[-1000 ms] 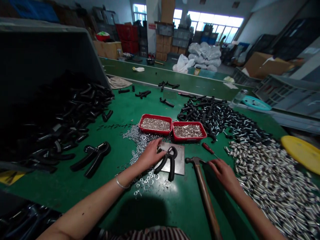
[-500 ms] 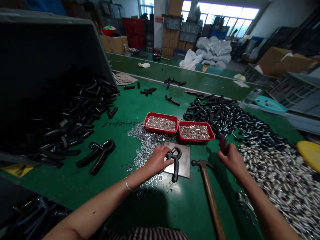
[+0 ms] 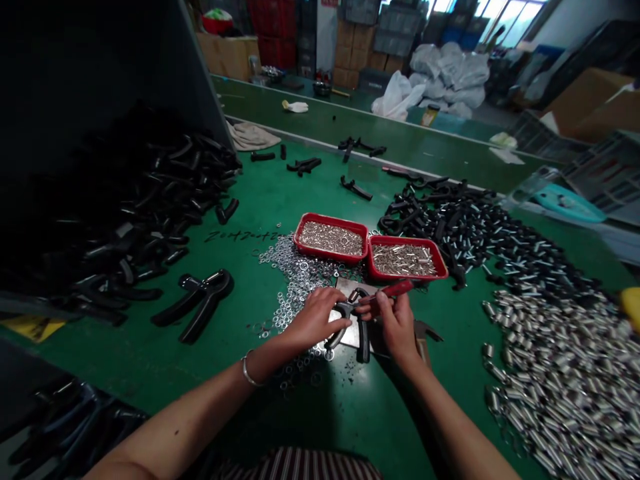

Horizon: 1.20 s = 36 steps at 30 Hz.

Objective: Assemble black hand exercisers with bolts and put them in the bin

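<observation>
1. Black grip (image 3: pixel 364 337): lies on steel plate (image 3: pixel 351 333), legs toward plate's near edge; plate sits mid-table (image 3: pixel 275 187), toward the near edge.
2. Left hand (image 3: pixel 317 317): thumb and fingers pinched on the grip near its joint.
3. Right hand (image 3: pixel 400 327): fingers wrapped round a red-handled screwdriver (image 3: pixel 399 288), shaft aimed left at the grip's loop. Can't tell from here if the tip touches.
4. Hammer (image 3: pixel 429 331): just right of the plate, partly hidden by the right arm.
5. Red trays, left (image 3: pixel 330 255) and right (image 3: pixel 407 275): side by side beyond the plate's far edge, small metal parts inside.
6. Rings (image 3: pixel 290 273): scattered off the plate's left edge.
7. Metal cylinders (image 3: pixel 565 373): heaped toward table's right edge.
8. Second grip (image 3: pixel 205 300): flat on table's left side, near the bin (image 3: pixel 207 73) of black handles (image 3: pixel 175 173).
</observation>
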### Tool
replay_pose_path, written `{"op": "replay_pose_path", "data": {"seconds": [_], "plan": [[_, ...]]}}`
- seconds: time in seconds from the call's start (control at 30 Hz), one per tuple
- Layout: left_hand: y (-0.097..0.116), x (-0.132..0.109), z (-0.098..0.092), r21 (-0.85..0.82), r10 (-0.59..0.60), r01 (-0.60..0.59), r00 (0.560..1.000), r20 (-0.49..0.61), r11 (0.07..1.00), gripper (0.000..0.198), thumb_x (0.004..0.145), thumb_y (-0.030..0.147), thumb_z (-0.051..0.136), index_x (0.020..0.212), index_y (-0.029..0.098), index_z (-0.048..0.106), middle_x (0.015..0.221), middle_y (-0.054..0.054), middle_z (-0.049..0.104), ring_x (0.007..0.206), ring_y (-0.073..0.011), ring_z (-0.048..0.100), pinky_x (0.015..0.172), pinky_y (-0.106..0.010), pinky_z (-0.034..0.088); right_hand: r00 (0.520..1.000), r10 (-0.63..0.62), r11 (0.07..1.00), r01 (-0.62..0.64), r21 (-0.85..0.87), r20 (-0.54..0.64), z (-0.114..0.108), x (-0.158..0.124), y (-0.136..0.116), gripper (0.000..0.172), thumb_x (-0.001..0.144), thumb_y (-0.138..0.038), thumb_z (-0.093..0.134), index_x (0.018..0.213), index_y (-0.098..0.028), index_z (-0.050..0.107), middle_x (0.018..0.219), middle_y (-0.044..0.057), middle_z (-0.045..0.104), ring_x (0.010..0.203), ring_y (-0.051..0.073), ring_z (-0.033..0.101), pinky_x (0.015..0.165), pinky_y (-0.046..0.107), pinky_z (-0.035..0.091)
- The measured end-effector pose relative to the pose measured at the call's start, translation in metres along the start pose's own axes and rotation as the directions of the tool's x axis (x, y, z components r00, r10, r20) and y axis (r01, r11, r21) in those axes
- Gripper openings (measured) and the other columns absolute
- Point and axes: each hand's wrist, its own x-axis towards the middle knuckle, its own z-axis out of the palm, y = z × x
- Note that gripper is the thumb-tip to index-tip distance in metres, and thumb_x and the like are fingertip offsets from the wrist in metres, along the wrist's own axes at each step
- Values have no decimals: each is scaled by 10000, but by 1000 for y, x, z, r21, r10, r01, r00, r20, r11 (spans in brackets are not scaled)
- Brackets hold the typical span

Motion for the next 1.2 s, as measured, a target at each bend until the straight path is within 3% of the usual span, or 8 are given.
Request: {"op": "replay_pose_path", "data": {"seconds": [0.23,0.47,0.7,0.83,0.93,1.03,1.13,1.2], "plan": [[-5,0,2,11,16,-16,1000,-1,1000,366,847,386,687,1150,225,560,1218,-60,577,1177,-257,476,1051,-419,340,999,-38,997,36,-70,-17,2,-4,-1,267,942,-501,508,1006,-256,422,884,44,734,671,210,713,594,328,573],[-3,-1,2,19,21,-20,1000,-22,1000,382,837,390,703,1155,232,563,1210,-54,585,1166,-253,483,1027,-408,359,979,-177,782,201,-590,99,9,2,-9,193,946,-426,476,956,-235,449,773,56,657,709,258,662,627,337,469],[4,-1,0,89,-5,7,1000,-19,996,353,856,402,676,1152,236,581,1185,-56,596,1138,-261,497,985,-417,383,945,-240,884,308,-351,222,9,-6,-34,132,947,-363,503,956,-240,459,767,16,640,668,190,629,624,302,472],[6,-4,3,147,-10,21,997,-76,989,384,844,400,688,1173,223,600,1280,-87,550,1209,-292,454,1023,-459,359,947,-319,948,319,-8,-28,-24,-11,-52,154,988,-411,409,1056,-273,422,787,2,662,596,161,620,586,295,484],[4,-2,-3,132,39,-30,997,-65,991,387,843,414,689,1162,210,611,1292,-99,550,1215,-287,467,1024,-457,372,959,-215,959,173,-225,-182,-86,1,-39,239,937,-489,486,999,-261,450,724,-17,649,514,151,576,537,282,463],[-5,22,-31,139,124,-120,992,-20,983,241,935,380,570,1079,202,643,1082,-69,655,1059,-227,564,963,-400,417,992,10,693,-100,-714,-129,-152,10,-17,347,859,-575,539,878,-229,566,628,15,630,518,200,582,518,307,440],[-20,70,-71,365,89,-50,992,-91,930,223,971,269,478,1038,175,669,1033,-95,676,1037,-228,583,945,-384,419,996,-84,395,14,-918,-22,-174,13,-17,386,880,-560,512,957,-212,660,877,104,687,694,245,641,627,352,472],[-31,105,-94,534,-27,85,993,-115,841,212,922,181,505,1020,130,686,1073,-157,670,1074,-271,588,943,-404,424,973,-218,369,149,-918,70,-156,21,-29,354,914,-504,499,1019,-210,668,991,113,673,752,234,639,687,353,483]]}}
